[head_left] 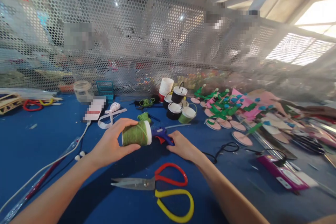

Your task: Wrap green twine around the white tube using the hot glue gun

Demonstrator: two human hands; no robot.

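My left hand (115, 140) is closed round a paper cup wrapped in green yarn (135, 134), which lies on its side in my grip with its white rim facing right. My right hand (181, 146) grips the handle of a blue hot glue gun (162, 133). Its front end is close to the cup's rim, and whether they touch I cannot tell. A clear glue stick (178, 125) sticks out behind the gun. Below both hands lies a pair of scissors (147, 183) with one red and one yellow handle, blades pointing left.
Behind the hands stand small yarn-wrapped buckets (174, 110) and stacked white cups (166, 85). Green craft flowers on pink discs (214, 124) crowd the right, near a purple power strip (282, 173). A phone (95, 108) with a white cable lies left; a perforated metal screen (147, 38) closes the back.
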